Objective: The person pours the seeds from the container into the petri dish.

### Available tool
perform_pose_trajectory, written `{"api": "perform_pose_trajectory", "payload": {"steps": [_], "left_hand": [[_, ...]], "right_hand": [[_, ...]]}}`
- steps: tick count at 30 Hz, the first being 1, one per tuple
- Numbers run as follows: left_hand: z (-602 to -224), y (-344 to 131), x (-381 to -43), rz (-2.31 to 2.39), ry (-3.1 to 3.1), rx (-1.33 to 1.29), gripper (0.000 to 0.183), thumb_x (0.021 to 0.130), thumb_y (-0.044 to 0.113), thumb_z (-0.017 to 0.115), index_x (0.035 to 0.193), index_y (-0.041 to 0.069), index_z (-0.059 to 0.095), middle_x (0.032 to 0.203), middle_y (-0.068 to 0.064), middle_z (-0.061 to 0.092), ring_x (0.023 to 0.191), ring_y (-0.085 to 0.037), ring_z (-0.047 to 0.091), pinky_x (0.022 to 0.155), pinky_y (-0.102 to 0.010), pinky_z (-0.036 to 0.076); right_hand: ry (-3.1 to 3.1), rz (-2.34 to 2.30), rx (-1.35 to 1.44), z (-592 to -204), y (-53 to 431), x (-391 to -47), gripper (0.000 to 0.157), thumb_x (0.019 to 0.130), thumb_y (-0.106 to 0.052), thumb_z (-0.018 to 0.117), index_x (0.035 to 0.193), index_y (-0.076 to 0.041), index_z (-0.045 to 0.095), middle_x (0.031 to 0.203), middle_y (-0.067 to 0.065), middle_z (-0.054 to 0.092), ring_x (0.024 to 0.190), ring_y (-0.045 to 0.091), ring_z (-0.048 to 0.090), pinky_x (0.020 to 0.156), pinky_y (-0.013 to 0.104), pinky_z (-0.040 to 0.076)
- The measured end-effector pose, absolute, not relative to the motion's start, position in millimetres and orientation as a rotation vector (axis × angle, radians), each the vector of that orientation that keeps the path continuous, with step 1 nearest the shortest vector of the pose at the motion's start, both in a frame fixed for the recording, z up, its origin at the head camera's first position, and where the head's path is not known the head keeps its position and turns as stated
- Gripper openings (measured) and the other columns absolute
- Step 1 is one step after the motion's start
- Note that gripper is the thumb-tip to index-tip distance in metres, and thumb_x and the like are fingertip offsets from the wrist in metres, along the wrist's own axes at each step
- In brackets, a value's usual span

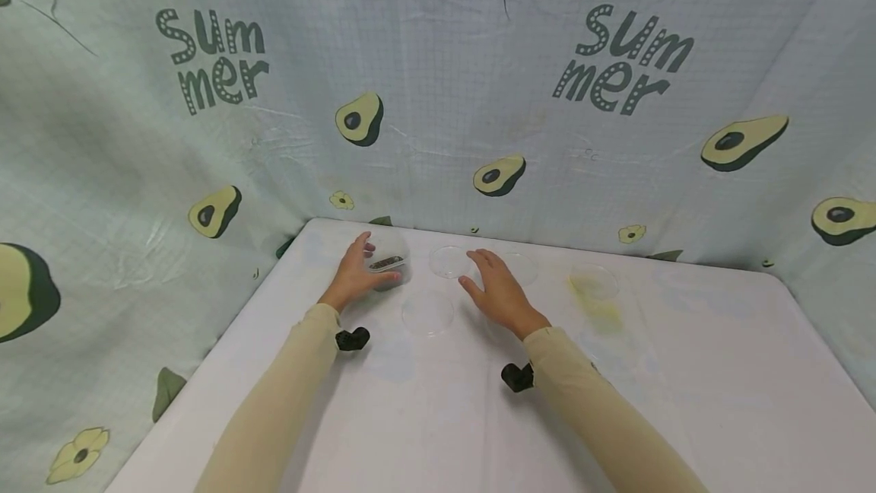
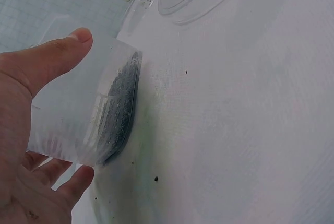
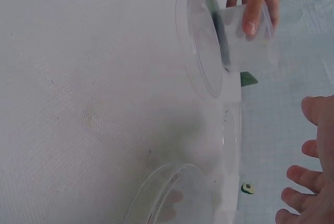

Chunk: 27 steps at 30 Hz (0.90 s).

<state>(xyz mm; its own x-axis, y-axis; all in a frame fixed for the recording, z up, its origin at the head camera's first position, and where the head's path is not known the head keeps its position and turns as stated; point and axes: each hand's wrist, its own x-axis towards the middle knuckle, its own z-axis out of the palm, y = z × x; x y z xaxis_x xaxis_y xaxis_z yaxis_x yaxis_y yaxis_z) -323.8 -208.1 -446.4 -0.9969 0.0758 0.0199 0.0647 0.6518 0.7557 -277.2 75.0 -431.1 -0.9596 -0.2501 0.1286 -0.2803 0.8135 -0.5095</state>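
The left hand (image 1: pixel 354 274) grips the tub (image 1: pixel 400 271), thumb on one side and fingers on the other. The tub stands upright at the left of the tabletop (image 1: pixel 718 341), near its back edge, with dark grains (image 2: pixel 120 104) low inside. I cannot tell whether its base touches the cloth or whether a lid covers it. The wall looks thin and smooth, so a hard squeeze could buckle it and a loose one could let it slip; if the top is open, either slip or tilt would spill the grains. A few dark specks (image 2: pixel 156 178) lie beside the tub, and small bits like these would be awkward to gather.

Next comes the front dish (image 1: pixel 427 315), to the right of the left wrist and its black mount (image 1: pixel 352 338). A low swing of that arm could knock the rim. The back dish (image 1: pixel 448 262) sits farther off; being clear on a pale surface, it is easy to misjudge and clip with the tub.

The right hand (image 1: pixel 503 291) holds nothing, its fingers spread near the back dish and the middle dish (image 1: pixel 522 269). Lowered carelessly, its fingertips could nudge either one or tip up a rim. Rightmost, the end dish (image 1: pixel 595 281) lies over a yellow print that blurs its outline; it is apart from both hands, so the risk there seems least.
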Motion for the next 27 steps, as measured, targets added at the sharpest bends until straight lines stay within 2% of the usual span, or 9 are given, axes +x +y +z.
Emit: {"api": "perform_pose_trajectory", "payload": {"steps": [4, 16, 23, 27], "left_hand": [[-447, -208, -325, 1.268, 2.841, 0.121, 0.108, 0.075, 0.040, 0.082, 0.154, 0.010, 0.013, 0.147, -0.017, 0.036, 0.136, -0.034, 0.038, 0.111, -0.051, 0.035], [-447, -210, -330, 1.236, 2.762, 0.106, 0.105, 0.081, 0.041, 0.077, 0.153, 0.011, 0.006, 0.150, -0.017, 0.029, 0.140, -0.035, 0.033, 0.113, -0.053, 0.031], [-449, -210, -331, 1.224, 2.766, 0.114, 0.102, 0.083, 0.040, 0.075, 0.152, 0.011, 0.007, 0.149, -0.017, 0.030, 0.139, -0.035, 0.034, 0.113, -0.053, 0.032], [-447, -209, -329, 1.212, 2.765, 0.124, 0.101, 0.083, 0.040, 0.075, 0.152, 0.011, 0.008, 0.149, -0.017, 0.030, 0.139, -0.035, 0.034, 0.112, -0.054, 0.032]], "right_hand": [[-2.955, 0.834, 0.437, -431, 75, -281, 0.060, 0.098, -0.039, 0.053, 0.148, -0.011, 0.036, 0.155, 0.014, 0.033, 0.145, 0.030, 0.030, 0.117, 0.047, 0.029], [-2.975, 0.764, 0.463, -431, 76, -296, 0.059, 0.099, -0.039, 0.053, 0.148, -0.010, 0.036, 0.153, 0.014, 0.035, 0.143, 0.032, 0.033, 0.117, 0.048, 0.030], [-2.995, 0.692, 0.438, -434, 75, -303, 0.060, 0.098, -0.039, 0.055, 0.147, -0.009, 0.039, 0.151, 0.014, 0.039, 0.144, 0.030, 0.032, 0.120, 0.053, 0.018], [-3.011, 0.657, 0.429, -434, 73, -306, 0.061, 0.097, -0.041, 0.055, 0.147, -0.009, 0.039, 0.151, 0.015, 0.040, 0.144, 0.030, 0.032, 0.120, 0.055, 0.016]]}}
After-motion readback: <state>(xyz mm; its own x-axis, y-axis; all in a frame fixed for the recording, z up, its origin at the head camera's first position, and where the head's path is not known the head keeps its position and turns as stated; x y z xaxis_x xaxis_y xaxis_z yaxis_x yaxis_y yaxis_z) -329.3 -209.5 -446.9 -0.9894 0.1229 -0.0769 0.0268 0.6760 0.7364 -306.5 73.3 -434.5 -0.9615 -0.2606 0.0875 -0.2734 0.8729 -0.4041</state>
